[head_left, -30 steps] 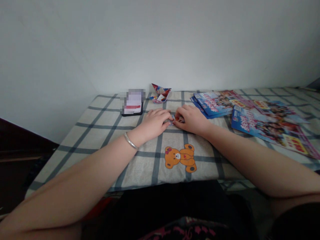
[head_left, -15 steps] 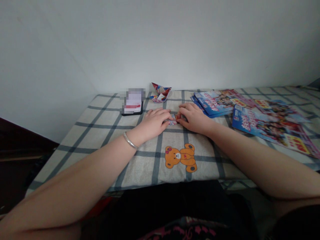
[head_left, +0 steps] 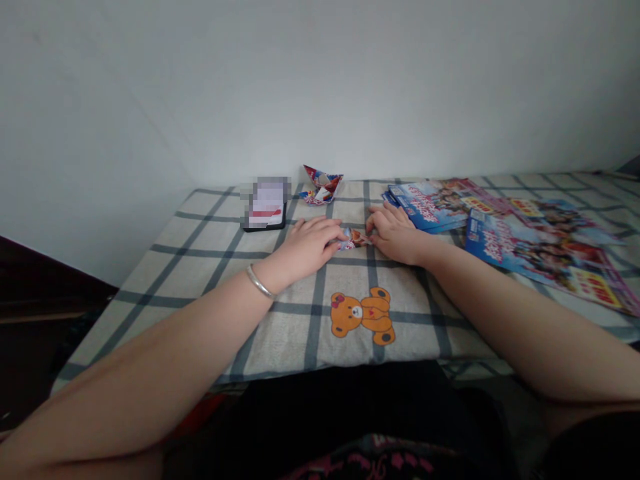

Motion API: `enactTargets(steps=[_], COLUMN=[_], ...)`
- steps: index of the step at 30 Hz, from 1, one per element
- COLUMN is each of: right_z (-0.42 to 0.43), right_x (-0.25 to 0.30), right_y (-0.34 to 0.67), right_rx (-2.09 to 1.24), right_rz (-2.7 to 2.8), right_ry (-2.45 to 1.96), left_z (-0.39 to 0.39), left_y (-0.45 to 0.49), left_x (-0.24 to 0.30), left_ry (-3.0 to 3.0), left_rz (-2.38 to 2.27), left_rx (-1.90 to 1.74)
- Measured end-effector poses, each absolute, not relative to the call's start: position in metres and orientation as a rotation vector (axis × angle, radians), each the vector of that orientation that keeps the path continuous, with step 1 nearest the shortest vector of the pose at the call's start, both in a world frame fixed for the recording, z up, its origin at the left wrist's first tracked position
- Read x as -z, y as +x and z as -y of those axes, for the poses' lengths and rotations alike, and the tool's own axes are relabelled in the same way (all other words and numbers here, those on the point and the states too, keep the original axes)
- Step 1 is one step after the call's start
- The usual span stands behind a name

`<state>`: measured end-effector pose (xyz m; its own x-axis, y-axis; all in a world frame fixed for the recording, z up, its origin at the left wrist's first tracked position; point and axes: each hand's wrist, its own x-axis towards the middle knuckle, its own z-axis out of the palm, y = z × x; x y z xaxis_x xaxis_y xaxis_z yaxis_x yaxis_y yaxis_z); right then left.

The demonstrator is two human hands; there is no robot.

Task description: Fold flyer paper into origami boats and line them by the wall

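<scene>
A small folded piece of printed paper [head_left: 354, 239], blue, white and orange-brown, lies on the checked tablecloth [head_left: 280, 340] between my hands. My left hand [head_left: 316, 240] is closed on its left end, thumb and index finger pinching it; a silver bangle circles that wrist. My right hand [head_left: 394, 233] pinches the paper's pointed right tip, its other fingers curled above the cloth. Both hands rest low, near the table surface. The fingers hide the paper's two ends. Behind them, close to the wall, sits a folded paper boat [head_left: 324, 185] made of similar colourful print.
A phone [head_left: 266, 205] with a blurred screen leans at the back left. Several glossy printed leaflets [head_left: 545, 257] overlap on the right, beside my right forearm. A white wall [head_left: 320, 87] rises behind the table. A printed teddy bear [head_left: 363, 317] decorates the cloth in front.
My right hand has slid a little to the right along the paper, so more of it shows between my hands. My left hand has stayed in place.
</scene>
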<state>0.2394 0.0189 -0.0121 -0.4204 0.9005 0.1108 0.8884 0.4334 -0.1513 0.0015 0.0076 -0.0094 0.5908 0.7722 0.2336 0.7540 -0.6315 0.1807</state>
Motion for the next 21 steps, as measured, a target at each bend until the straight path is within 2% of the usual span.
enactTargets(steps=[5,15,21], right_z=[-0.018,-0.009,-0.010], right_x=[0.011,0.009,-0.004], right_y=[0.245,0.240,0.235], right_rx=[0.004,0.232,0.038], right_rz=[2.500,2.486,2.591], right_ry=[-1.633,-1.347,-0.965], left_z=[-0.008,-0.014,-0.016], left_y=[0.002,-0.002,-0.005], left_x=[0.011,0.018,0.016], left_ry=[2.761,2.783,2.858], left_rz=[-1.309,-1.229,-0.994], left_rx=[-0.472,-0.619,-0.685])
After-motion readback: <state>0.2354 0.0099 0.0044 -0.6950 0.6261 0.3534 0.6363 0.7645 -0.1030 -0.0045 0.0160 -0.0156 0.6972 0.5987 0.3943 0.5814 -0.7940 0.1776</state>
